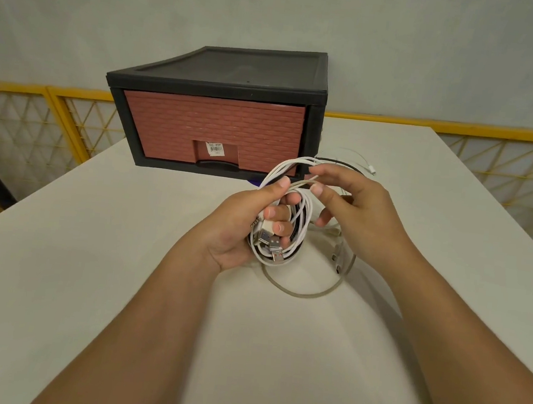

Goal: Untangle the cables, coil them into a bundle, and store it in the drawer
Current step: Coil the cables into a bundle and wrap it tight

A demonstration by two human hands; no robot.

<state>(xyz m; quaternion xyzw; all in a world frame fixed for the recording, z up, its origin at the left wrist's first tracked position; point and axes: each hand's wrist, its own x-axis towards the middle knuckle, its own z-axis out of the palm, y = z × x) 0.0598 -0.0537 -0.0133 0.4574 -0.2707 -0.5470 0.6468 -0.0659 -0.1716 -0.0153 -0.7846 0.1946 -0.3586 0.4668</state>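
The left grip (239, 231) is closed around the coiled cable bundle (304, 215), above the white surface (89, 266). The right grip (355, 210) pinches a grey cable (302, 294) at the top of the bundle. The drawer (213, 128) behind is shut.

Your coiled bundle of white and black cables (302, 218) has smooth, faintly glossy plastic sheathing, and its USB plugs (276, 243) end in bright bare metal shells. At its 5 o'clock, the loose greyish cable (302, 294) looks like duller, semi-clear plastic on the smooth, matt white tabletop (122, 269). At 12 o'clock you have the matt black plastic drawer cabinet (217, 88) with a smoky, see-through top. Its reddish-brown plastic drawer front (214, 122) is moulded in a rough brick pattern, with a white paper barcode label (215, 149) at its 6 o'clock.
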